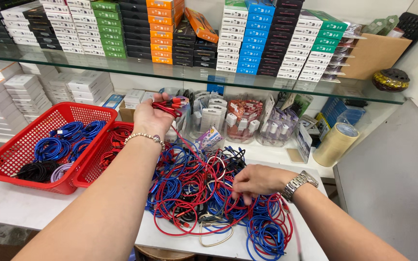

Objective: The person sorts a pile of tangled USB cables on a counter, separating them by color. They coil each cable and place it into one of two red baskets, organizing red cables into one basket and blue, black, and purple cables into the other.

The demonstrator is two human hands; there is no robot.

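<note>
Overall scene: a person's two bare hands sort charging cables at a white bench [20, 205].
Left hand [152, 117]: raised, fingers closed around a small bundle of red cables [171, 105]; a bead bracelet [145, 137] circles the wrist.
Right hand [256, 181]: lowered, fingers curled and pinching into the tangled cable pile [204, 193]; exactly which cable it grips cannot be told. A metal wristwatch [298, 184] sits on the wrist.
Cable pile: blue, red and black cables, under the right hand and below the left.
Left of the left hand: two red baskets [10, 154] holding coiled cables.
Beyond the right hand: a tape roll [335, 144].
Above both hands: a glass shelf [170, 72] of stacked boxes.
</note>
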